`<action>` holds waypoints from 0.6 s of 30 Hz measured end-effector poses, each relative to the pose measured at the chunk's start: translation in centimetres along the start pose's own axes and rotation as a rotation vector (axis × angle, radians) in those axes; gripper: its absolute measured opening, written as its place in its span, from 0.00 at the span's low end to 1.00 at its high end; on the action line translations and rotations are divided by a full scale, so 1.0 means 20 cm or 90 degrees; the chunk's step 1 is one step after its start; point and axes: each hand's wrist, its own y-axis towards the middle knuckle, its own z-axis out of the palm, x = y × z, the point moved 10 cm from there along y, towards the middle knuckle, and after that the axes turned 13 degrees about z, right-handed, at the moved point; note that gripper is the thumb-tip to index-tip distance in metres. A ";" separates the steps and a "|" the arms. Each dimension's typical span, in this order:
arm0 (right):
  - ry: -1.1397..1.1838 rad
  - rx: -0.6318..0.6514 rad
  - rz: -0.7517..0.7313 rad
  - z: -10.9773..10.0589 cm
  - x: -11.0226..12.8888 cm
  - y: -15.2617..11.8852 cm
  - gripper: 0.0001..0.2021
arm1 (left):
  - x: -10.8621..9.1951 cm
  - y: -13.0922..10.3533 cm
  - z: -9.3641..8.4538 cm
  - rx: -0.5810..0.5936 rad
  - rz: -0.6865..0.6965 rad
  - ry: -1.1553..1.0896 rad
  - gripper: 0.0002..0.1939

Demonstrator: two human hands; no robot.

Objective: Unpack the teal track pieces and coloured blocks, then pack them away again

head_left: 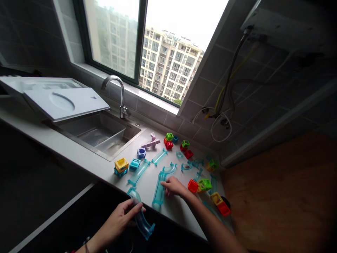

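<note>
My left hand (129, 212) grips a curved translucent blue track piece (143, 225), held in front of the counter's edge. My right hand (172, 186) is closed at the side of a straight translucent blue track piece (158, 191) lying on the counter; its thumb and finger pinch that edge. Touching the far end of this straight piece is a short curved track piece (170, 168). To the left lie two more straight tracks (139, 172). Near them stand a yellow block (121, 164) on a blue one, a light blue block (134, 164) and a purple block (141, 152).
Red and green blocks (168, 140) stand along the back, with more blocks (204, 184) at the right. Left of the toys is a steel sink (105, 137) with a faucet (122, 95) and a white panel (65, 102). Cables (221, 119) hang on the wall.
</note>
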 end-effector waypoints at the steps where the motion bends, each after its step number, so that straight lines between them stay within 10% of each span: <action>1: 0.010 -0.001 0.007 0.01 0.00 0.01 0.17 | 0.00 -0.02 -0.01 -0.002 0.001 0.004 0.26; 18: 0.056 -0.138 -0.042 -0.01 0.38 0.00 0.17 | -0.02 -0.38 -0.23 -0.126 0.013 0.073 0.30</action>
